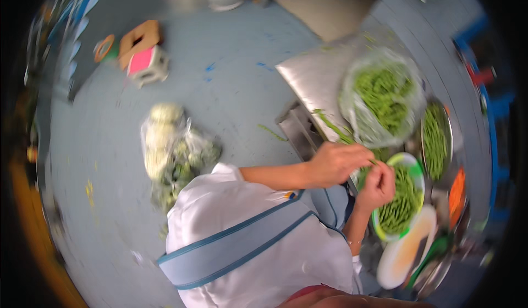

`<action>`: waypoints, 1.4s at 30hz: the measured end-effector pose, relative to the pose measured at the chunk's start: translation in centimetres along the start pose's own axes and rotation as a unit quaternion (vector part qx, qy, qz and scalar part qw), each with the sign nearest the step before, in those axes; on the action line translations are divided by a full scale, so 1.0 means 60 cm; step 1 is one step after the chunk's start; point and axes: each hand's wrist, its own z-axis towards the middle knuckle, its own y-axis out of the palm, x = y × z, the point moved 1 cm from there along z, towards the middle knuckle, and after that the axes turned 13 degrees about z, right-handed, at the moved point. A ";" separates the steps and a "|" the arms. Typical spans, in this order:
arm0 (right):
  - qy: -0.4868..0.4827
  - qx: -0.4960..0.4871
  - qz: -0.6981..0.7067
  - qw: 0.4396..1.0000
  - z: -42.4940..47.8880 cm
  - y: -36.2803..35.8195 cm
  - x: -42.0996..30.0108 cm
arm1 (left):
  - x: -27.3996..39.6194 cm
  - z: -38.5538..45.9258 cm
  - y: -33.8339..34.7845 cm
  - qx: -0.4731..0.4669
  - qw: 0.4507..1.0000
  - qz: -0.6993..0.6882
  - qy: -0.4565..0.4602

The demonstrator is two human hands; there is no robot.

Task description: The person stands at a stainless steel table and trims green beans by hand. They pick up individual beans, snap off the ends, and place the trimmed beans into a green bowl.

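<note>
My left hand [336, 163] reaches in from the left, its fingertips pinched on a small piece of green bean [373, 161]. The fingers of my right hand [378, 184] meet them from the right and pinch the same piece. Just right of and below my right hand is a green-and-white oval bowl [417, 176] filled with short green bean pieces [398, 209]. Beyond my hands, an opened clear plastic bag [350, 97] holds many green beans [383, 93]. Some long beans [336, 128] lie on the metal surface beside it.
A steel table [307, 77] bears the bag. To the right are a metal tray of beans [435, 143], orange shredded vegetable [457, 196] and a white cutting board [406, 246]. Bagged vegetables [165, 143], a small stool [150, 64] and a cardboard box [140, 40] rest on the floor.
</note>
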 end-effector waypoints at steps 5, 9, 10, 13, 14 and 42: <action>0.267 0.035 0.250 0.930 0.000 0.024 0.046 | 0.003 0.004 -0.005 0.108 0.923 -0.285 -0.233; 0.100 -0.089 -0.137 0.981 -0.003 -0.030 0.167 | -0.063 0.066 -0.165 0.286 0.825 -0.398 -0.280; 0.108 -0.120 -0.202 0.966 -0.003 -0.051 0.197 | -0.085 0.064 -0.199 0.310 0.813 -0.408 -0.275; 0.135 -0.172 -0.302 0.928 0.009 -0.073 0.209 | -0.118 0.046 -0.230 0.323 0.785 -0.446 -0.285; 0.142 -0.174 -0.269 0.937 0.030 -0.055 0.187 | -0.121 0.033 -0.231 0.324 0.776 -0.457 -0.291; 0.310 0.084 0.329 0.888 -0.079 -0.008 0.039 | 0.021 -0.034 0.090 -0.073 0.858 -0.277 -0.426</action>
